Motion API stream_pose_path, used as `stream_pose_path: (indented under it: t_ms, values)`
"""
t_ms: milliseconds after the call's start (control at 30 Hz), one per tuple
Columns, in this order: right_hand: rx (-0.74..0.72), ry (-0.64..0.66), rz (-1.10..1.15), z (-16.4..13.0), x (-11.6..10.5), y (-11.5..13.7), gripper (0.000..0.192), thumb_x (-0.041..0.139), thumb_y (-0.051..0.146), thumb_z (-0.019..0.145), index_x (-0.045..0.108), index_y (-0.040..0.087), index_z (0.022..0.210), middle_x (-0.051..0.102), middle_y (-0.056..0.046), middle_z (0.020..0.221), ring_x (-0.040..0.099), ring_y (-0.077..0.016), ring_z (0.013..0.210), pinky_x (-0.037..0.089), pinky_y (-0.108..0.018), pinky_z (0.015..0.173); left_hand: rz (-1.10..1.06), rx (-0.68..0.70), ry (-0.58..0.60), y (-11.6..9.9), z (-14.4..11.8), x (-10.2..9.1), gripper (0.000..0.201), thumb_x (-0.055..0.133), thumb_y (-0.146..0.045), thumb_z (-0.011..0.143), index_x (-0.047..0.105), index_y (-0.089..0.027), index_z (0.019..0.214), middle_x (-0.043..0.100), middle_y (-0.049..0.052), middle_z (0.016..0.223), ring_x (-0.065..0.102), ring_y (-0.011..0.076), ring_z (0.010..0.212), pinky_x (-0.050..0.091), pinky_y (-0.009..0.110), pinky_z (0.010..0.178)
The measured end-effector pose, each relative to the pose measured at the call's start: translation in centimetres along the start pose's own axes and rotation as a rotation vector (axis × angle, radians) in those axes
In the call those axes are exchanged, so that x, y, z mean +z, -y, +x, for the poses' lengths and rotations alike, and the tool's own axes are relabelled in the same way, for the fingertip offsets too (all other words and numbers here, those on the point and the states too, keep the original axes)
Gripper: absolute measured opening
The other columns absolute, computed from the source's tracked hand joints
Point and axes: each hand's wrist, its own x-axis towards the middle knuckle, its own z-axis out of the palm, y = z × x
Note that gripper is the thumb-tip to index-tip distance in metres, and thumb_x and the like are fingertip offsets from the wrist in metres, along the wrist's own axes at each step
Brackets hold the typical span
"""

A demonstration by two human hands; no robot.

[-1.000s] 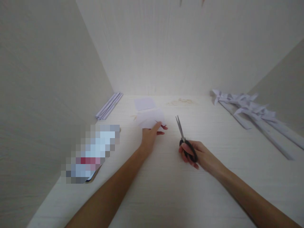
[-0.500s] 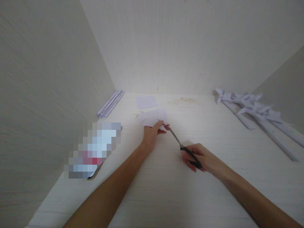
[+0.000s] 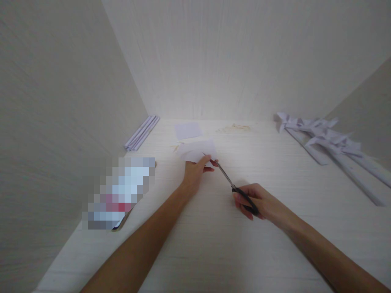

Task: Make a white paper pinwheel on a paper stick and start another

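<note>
My left hand (image 3: 194,174) pinches a small white sheet of paper (image 3: 195,149) and holds it slightly off the pale wooden tabletop (image 3: 214,244). My right hand (image 3: 259,201) grips black-handled scissors (image 3: 235,189). Their blades point up and to the left, and the tips reach the paper's lower right edge beside my left fingertips. Whether the blades are parted around the paper I cannot make out.
Another small square of paper (image 3: 187,130) lies behind the held sheet. Several rolled paper sticks (image 3: 142,133) rest by the left wall. A heap of folded paper pieces with long strips (image 3: 330,140) fills the right side. A blurred flat object (image 3: 120,191) lies at the left.
My right hand swung the scissors from pointing upward beside the paper to pointing left, with the tips brought against the sheet. My left hand lifted the paper slightly.
</note>
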Motion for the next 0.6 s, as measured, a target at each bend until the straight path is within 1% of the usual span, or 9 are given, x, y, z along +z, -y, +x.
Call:
stream_pose_path:
  t_ms: [233, 433, 600]
  values:
    - [-0.016, -0.003, -0.01, -0.04, 0.06, 0.1, 0.043, 0.048, 0.056, 0.069, 0.046, 0.015, 0.054, 0.042, 0.005, 0.036, 0.027, -0.0034, 0.03, 0.015, -0.019, 0.031, -0.003, 0.017, 0.017, 0.05, -0.06, -0.07, 0.01, 0.055, -0.023, 0.065, 0.056, -0.013, 0.065, 0.06, 0.001, 0.059, 0.058, 0.011, 0.054, 0.042, 0.017, 0.042]
    - [-0.044, -0.002, -0.01, -0.01, 0.02, -0.11, 0.043, 0.047, 0.055, 0.071, 0.046, 0.016, 0.055, 0.042, 0.004, 0.036, 0.028, -0.004, 0.031, 0.016, -0.02, 0.032, 0.009, 0.001, -0.001, -0.03, -0.09, 0.01, 0.009, 0.054, -0.023, 0.065, 0.055, -0.014, 0.064, 0.06, 0.001, 0.059, 0.058, 0.0107, 0.054, 0.041, 0.018, 0.042]
    - [-0.054, -0.002, -0.003, 0.08, 0.09, -0.13, 0.044, 0.049, 0.056, 0.069, 0.044, 0.016, 0.051, 0.041, 0.004, 0.035, 0.029, -0.004, 0.031, 0.016, -0.02, 0.033, 0.009, 0.003, 0.003, -0.03, -0.03, 0.03, 0.009, 0.054, -0.023, 0.064, 0.055, -0.014, 0.065, 0.06, 0.001, 0.06, 0.058, 0.0107, 0.054, 0.041, 0.018, 0.042]
